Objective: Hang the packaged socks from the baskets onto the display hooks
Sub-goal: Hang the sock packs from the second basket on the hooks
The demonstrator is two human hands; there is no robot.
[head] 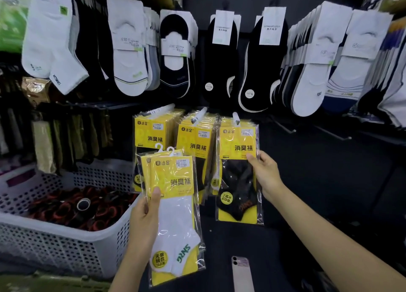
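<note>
Black-sock pack [238, 188] pinched on hook [235, 117] by right hand [266, 177]; white-sock packs [176, 217] gripped by left hand [143, 221], probably hung next.

- Second yellow packet [145, 166]: mostly covered by the clear yellow-carded packet of white socks [178, 214].
- Right hand [267, 177]: fingers behind the clear yellow-carded packet of black socks [238, 181].
- Pink smartphone [241, 274]: cut by lower edge.
</note>
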